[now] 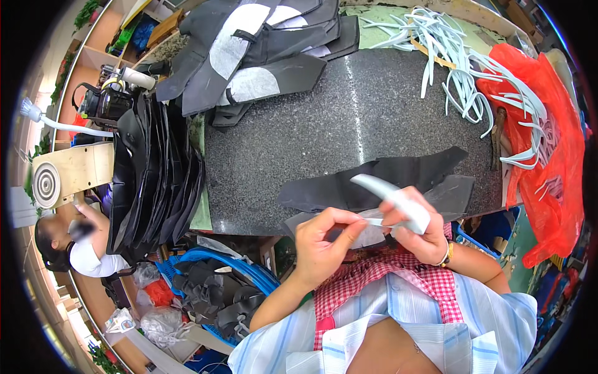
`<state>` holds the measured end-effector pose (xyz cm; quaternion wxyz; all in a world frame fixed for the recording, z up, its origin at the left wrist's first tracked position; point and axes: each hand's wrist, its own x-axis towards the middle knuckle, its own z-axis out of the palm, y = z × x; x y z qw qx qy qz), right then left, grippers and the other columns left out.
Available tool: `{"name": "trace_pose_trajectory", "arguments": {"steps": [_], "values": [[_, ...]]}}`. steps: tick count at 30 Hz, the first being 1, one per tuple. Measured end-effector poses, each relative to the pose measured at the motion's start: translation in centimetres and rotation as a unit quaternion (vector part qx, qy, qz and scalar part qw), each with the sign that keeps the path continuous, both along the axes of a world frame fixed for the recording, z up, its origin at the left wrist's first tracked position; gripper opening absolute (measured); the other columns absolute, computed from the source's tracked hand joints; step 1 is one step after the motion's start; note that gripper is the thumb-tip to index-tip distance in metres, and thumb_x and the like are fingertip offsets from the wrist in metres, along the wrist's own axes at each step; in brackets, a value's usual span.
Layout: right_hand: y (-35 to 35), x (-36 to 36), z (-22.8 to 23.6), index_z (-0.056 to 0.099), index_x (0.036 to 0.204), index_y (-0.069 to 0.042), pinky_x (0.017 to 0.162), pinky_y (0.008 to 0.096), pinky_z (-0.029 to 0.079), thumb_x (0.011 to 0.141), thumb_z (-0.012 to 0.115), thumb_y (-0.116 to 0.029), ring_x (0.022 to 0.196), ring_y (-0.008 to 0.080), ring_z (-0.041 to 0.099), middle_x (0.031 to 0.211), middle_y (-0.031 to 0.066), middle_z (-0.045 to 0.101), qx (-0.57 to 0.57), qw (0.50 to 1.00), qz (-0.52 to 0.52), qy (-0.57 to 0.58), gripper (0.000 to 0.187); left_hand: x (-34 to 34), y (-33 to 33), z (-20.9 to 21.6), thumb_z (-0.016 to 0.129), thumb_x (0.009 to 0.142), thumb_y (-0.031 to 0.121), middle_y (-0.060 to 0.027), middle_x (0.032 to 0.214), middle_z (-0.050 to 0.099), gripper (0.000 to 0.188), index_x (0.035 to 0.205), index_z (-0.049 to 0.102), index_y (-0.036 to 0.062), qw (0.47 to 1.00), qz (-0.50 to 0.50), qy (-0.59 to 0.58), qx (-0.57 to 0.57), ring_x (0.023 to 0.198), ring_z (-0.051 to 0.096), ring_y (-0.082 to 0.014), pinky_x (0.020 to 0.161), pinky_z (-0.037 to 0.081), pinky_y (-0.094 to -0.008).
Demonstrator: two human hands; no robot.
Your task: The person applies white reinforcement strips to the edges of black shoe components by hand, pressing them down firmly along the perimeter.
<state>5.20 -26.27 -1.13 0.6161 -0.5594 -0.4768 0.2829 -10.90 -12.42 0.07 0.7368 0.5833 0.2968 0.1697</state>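
Observation:
My right hand grips a pale white strip, whose narrow free end curves up to the left over the table. Finger and thumb of my left hand are pinched on a thin pale end that runs between both hands. Whether this end belongs to the same strip I cannot tell. Just beyond my hands, dark cut pieces lie overlapping near the table's front edge, partly hidden by my fingers.
Dark cut pieces with white patches are piled at the far left of the grey table. Pale strips lie tangled at the far right by a red plastic bag. Black pieces stand stacked left; another person sits beyond.

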Motion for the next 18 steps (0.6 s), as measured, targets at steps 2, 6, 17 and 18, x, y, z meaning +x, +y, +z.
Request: {"name": "trace_pose_trajectory", "arguments": {"steps": [2, 6, 17, 18], "values": [[-1.0, 1.1, 0.3, 0.069, 0.093, 0.0, 0.068, 0.0306, 0.049, 0.087, 0.066, -0.003, 0.076, 0.0181, 0.063, 0.089, 0.0131, 0.066, -0.022, 0.999, -0.027, -0.025, 0.008, -0.7, 1.6, 0.7, 0.078, 0.081, 0.0, -0.0075, 0.081, 0.072, 0.012, 0.091, 0.07, -0.0006, 0.928, 0.002, 0.039, 0.37, 0.074, 0.067, -0.0088, 0.068, 0.053, -0.0228], [-0.9, 0.5, 1.8, 0.068, 0.088, -0.001, 0.055, 0.0312, 0.05, 0.081, 0.07, 0.001, 0.062, 0.0208, 0.066, 0.073, 0.0101, 0.066, -0.15, 0.977, -0.101, -0.109, 0.008, -2.5, 3.1, -1.3, 0.076, 0.082, -0.002, -0.0025, 0.077, 0.069, 0.01, 0.088, 0.068, -0.0002, 0.957, 0.002, 0.141, 0.253, 0.068, 0.063, -0.0052, 0.061, 0.05, -0.0204], [0.3, 0.3, 0.1, 0.061, 0.088, -0.005, 0.057, 0.038, 0.052, 0.083, 0.07, -0.008, 0.065, 0.0306, 0.066, 0.077, 0.0127, 0.066, -0.292, 0.935, -0.086, -0.183, 0.011, -1.7, 2.7, -2.2, 0.074, 0.081, -0.004, -0.0024, 0.079, 0.067, 0.011, 0.086, 0.066, 0.0006, 0.949, -0.004, 0.171, 0.265, 0.067, 0.058, -0.0023, 0.058, 0.045, -0.0179], [0.2, 0.3, -0.3, 0.06, 0.088, -0.006, 0.057, 0.0385, 0.052, 0.083, 0.07, -0.009, 0.066, 0.0308, 0.066, 0.077, 0.0123, 0.066, -0.271, 0.936, -0.092, -0.203, 0.012, -1.2, 2.4, -1.8, 0.075, 0.079, -0.003, -0.0046, 0.083, 0.068, 0.012, 0.087, 0.067, 0.0009, 0.929, -0.015, 0.2, 0.31, 0.067, 0.06, -0.0066, 0.06, 0.047, -0.0211]]}}
